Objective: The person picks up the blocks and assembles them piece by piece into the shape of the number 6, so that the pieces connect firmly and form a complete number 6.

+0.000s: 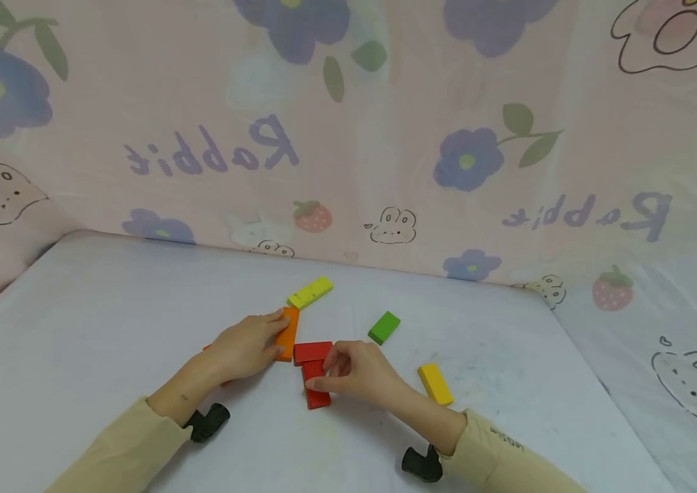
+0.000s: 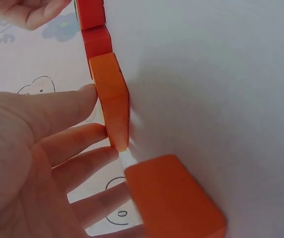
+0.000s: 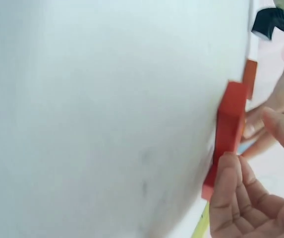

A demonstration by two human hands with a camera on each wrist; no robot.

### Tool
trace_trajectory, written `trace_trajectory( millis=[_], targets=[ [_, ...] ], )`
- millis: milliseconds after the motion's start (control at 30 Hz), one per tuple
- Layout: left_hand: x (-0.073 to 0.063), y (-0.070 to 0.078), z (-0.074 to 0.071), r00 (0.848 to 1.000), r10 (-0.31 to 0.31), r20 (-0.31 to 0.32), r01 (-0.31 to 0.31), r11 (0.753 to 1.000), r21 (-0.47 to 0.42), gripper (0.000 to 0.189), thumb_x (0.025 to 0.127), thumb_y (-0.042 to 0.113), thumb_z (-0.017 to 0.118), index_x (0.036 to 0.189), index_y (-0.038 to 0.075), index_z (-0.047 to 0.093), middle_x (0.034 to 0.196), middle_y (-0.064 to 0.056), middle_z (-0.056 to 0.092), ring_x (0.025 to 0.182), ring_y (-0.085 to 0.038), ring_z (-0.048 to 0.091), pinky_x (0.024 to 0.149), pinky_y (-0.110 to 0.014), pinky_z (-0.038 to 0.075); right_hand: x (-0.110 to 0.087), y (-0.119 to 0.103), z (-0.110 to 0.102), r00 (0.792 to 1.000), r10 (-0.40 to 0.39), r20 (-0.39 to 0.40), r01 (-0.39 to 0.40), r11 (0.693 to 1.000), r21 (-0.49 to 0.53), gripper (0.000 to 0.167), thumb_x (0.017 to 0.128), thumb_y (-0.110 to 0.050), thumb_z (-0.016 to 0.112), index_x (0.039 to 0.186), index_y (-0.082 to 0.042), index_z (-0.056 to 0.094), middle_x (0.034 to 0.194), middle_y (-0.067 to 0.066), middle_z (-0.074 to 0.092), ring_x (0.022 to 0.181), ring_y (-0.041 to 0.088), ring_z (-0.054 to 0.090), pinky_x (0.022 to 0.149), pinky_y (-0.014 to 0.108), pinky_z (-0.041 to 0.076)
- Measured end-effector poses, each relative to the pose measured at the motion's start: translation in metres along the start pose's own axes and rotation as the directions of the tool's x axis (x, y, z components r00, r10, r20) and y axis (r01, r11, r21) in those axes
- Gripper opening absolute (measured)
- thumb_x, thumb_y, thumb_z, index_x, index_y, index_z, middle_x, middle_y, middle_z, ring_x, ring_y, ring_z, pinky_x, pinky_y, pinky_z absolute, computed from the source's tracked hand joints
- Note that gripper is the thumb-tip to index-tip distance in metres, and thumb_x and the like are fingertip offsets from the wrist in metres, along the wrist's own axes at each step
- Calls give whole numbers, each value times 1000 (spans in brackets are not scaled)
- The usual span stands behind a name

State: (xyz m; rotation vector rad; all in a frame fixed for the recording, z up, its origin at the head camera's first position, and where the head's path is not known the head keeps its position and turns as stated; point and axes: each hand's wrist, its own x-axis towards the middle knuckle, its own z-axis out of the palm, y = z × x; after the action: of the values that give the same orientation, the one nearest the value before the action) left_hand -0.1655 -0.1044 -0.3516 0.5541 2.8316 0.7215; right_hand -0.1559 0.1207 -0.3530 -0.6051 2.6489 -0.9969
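Observation:
My left hand (image 1: 244,348) rests thumb and fingertips on an orange block (image 1: 289,335), spread along its length. In the left wrist view, the fingers touching this orange block (image 2: 111,84) are nearly straight. Beside it, two red blocks form a T: a crosswise one (image 1: 310,352) and a lengthwise one (image 1: 319,399) against its near side. My right hand (image 1: 361,373) is over this T, fingers loosely bent. In the right wrist view, its fingertips touch the red block (image 3: 229,124), while the thumb stands apart. A red-orange block (image 2: 176,198) lies partly hidden beneath my left wrist.
A yellow-green block (image 1: 310,293) lies beyond the orange one. Farther right are a green block (image 1: 384,327) and a yellow block (image 1: 435,384), the latter near my right forearm. Black devices (image 1: 209,423) show by both wrists. A printed cloth (image 1: 348,137) hangs behind the white table (image 1: 139,301).

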Motion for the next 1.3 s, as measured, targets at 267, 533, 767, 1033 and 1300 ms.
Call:
trace_trajectory(
  millis=[267, 533, 767, 1033, 1300],
  targets=[
    [-3, 2, 2, 1000, 10, -1, -10, 1000, 1, 49, 91, 14, 63, 136, 0, 52, 147, -19, 44, 130, -40, 45, 101, -58, 41, -6, -3, 7, 999, 49, -6, -50, 998, -43, 34, 73, -39, 81, 75, -13, 60, 58, -8, 52, 54, 6, 47, 48, 18, 36],
    [-1, 2, 3, 1000, 19, -2, -19, 1000, 18, 49, 91, 15, 63, 136, -1, 52, 147, -19, 44, 130, -40, 46, 101, -58, 42, -7, -3, 11, 995, 95, -18, -96, 993, -63, 39, 69, -42, 84, 76, -12, 60, 57, -6, 52, 55, 6, 46, 48, 19, 35],
    [1, -1, 3, 1000, 11, 1, -11, 999, 36, 50, 92, 17, 62, 137, -1, 51, 148, -19, 42, 131, -40, 44, 102, -58, 41, -8, -3, 7, 995, 87, 40, -84, 994, -67, 35, 70, -37, 84, 83, -13, 62, 61, -6, 55, 58, 7, 49, 51, 19, 39],
    [0, -2, 2, 1000, 24, -3, -23, 999, 44, 50, 92, 18, 62, 137, -1, 50, 148, -20, 41, 131, -40, 44, 102, -57, 41, -15, 0, -8, 987, 89, 132, -77, 992, -96, 26, 72, -27, 83, 85, -13, 66, 68, -7, 57, 64, 9, 51, 56, 20, 43],
    [-1, 0, 0, 999, 38, 1, -38, 998, 48, 51, 92, 19, 63, 137, 0, 51, 148, -20, 42, 131, -41, 44, 101, -57, 42, -17, 6, -18, 983, 88, 159, -76, 994, -83, 23, 72, -22, 83, 89, -13, 70, 71, -7, 58, 67, 10, 53, 60, 21, 44]
  ],
)
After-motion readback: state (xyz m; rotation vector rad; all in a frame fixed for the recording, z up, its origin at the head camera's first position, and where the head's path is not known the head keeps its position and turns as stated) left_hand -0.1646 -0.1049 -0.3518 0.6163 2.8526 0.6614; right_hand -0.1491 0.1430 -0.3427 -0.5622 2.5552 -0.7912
